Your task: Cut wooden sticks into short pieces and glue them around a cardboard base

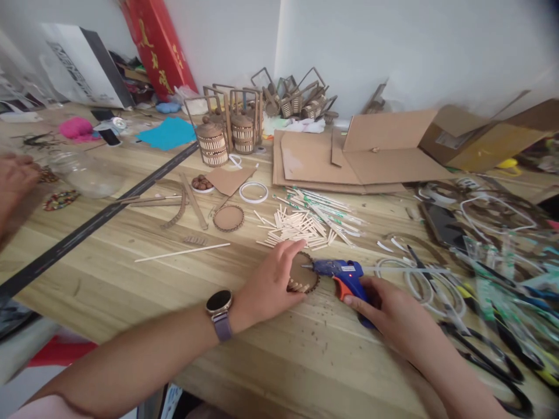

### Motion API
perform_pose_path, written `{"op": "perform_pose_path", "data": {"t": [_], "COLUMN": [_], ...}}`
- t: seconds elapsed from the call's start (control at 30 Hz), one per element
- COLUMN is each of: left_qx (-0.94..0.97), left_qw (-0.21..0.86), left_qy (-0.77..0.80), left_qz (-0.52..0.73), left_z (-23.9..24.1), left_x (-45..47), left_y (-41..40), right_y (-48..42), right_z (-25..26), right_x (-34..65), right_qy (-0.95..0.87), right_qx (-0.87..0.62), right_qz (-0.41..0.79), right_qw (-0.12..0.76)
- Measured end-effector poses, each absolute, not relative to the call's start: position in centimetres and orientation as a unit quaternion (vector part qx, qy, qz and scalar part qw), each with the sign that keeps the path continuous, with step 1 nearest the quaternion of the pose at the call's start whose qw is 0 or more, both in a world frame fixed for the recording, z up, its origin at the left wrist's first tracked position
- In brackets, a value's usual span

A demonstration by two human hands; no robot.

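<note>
Overlapping a part-hidden disc, the left grip is unclear; the right grip holds a glue gun.

A pale grey wall rises behind a wood-grain table in soft light.

2 forearms reach forward; the left hand arches (loosely spread), the right hand curls gripping.
</note>
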State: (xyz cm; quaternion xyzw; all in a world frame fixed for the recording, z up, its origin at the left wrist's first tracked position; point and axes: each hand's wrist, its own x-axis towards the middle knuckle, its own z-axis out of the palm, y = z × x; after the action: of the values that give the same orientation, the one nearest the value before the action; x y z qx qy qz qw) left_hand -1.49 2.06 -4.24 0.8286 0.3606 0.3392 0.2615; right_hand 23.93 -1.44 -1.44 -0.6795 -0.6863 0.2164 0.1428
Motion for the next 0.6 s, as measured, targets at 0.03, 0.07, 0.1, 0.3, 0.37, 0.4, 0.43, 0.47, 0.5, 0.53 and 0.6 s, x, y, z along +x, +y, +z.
{"op": "perform_pose_path", "data": {"t": [0.03,0.07,0.1,0.3,0.37,0.4,0.43,0.47,0.5,0.53,0.6], "left_qx": [0.829,0.829,0.83,0.841,0.848,0.852,0.856,0.859,0.86,0.861,0.858], "left_qw": [0.259,0.257,0.257,0.251,0.241,0.235,0.229,0.225,0.224,0.224,0.231], "left_qy": [0.362,0.362,0.362,0.359,0.357,0.354,0.351,0.348,0.347,0.348,0.354], "left_qz": [0.339,0.339,0.338,0.317,0.309,0.307,0.304,0.302,0.299,0.297,0.293], "left_z": [-4.3,-4.3,-4.4,-4.2,-4.1,-4.0,-4.0,-3.9,-3.9,-3.9,-3.8], "left_x": [-1.5,-1.6,-1.6,-2.1,-2.2,-2.3,-2.3,-2.4,-2.4,-2.4,-2.4], "left_y": [2.1,2.1,2.1,2.4,2.5,2.5,2.6,2.6,2.6,2.6,2.6], "right_y": [-1.4,-1.3,-1.3,-1.4,-1.5,-1.5,-1.6,-1.6,-1.7,-1.8,-2.0], "right_z": [-1.6,-1.6,-1.6,-0.7,-0.2,0.0,0.2,0.4,0.5,0.6,0.5], "right_x": [24.0,24.1,24.1,23.6,23.1,22.9,22.7,22.5,22.4,22.4,22.4], "right_qy": [-0.686,-0.686,-0.686,-0.64,-0.617,-0.605,-0.592,-0.575,-0.555,-0.534,-0.495], "right_qx": [-0.677,-0.674,-0.672,-0.674,-0.661,-0.654,-0.647,-0.642,-0.642,-0.646,-0.653], "right_qz": [0.224,0.233,0.24,0.298,0.329,0.346,0.362,0.376,0.387,0.395,0.409], "right_qw": [0.143,0.143,0.142,0.22,0.272,0.295,0.317,0.339,0.36,0.377,0.402]}}
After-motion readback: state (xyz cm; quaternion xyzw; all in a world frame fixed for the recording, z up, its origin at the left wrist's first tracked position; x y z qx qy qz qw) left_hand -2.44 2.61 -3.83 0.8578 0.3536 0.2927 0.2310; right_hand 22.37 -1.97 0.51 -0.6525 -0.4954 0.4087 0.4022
